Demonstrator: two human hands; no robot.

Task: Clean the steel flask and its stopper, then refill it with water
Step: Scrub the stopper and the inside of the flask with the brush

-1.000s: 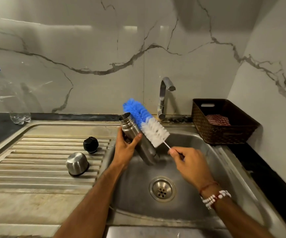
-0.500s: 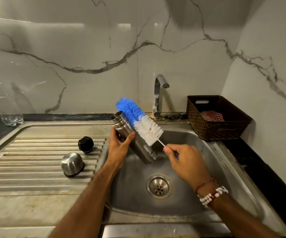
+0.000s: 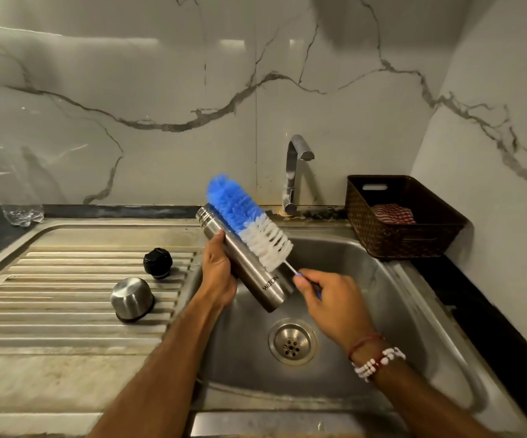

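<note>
My left hand [image 3: 219,270] grips the steel flask [image 3: 255,273], which is tilted over the sink basin [image 3: 366,279] with its open mouth pointing up and to the left. My right hand [image 3: 325,298] pinches the thin handle of a blue-and-white bottle brush [image 3: 249,221]. The bristles lie along the outside of the flask's upper half. The black stopper [image 3: 157,262] and the steel cap [image 3: 132,298], upside down, sit on the ribbed drainboard [image 3: 66,279] to the left.
A steel tap [image 3: 295,172] stands behind the basin, with no water running. A dark woven basket [image 3: 401,216] holding a checked cloth sits at the right. A clear plastic bottle [image 3: 12,184] stands at the far left. The drain [image 3: 292,342] is below my right hand.
The brush has slid slightly down along the flask's outside, and my right hand has shifted a little. The flask stays tilted in my left hand.
</note>
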